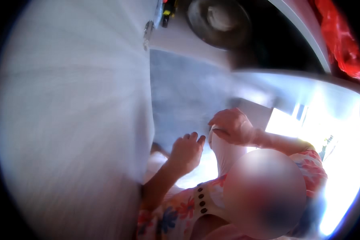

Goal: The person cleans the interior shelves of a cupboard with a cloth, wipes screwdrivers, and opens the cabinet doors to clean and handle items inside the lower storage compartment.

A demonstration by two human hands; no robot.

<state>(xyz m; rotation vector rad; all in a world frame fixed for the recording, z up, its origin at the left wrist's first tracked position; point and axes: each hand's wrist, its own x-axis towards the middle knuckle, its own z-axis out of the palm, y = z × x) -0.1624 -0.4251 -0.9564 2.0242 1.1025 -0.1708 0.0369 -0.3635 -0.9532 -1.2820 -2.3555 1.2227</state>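
Observation:
Neither my left hand nor my right hand can be made out as my own. A seated person in a flowered top (170, 216) fills the lower right, with the face blurred out. One hand (232, 126) of that person rests bent over the knee of light trousers (226, 154). Their other hand (187, 154) hangs beside the legs with curled fingers, and I see nothing held in it. Both of these hands belong to the other person.
A large white panel (72, 120) takes up the left side, with a metal fitting (148, 34) at its edge. A round metal pan-like vessel (219, 22) stands at the top. Red plastic (342, 40) hangs at the upper right. Bright light washes out the right.

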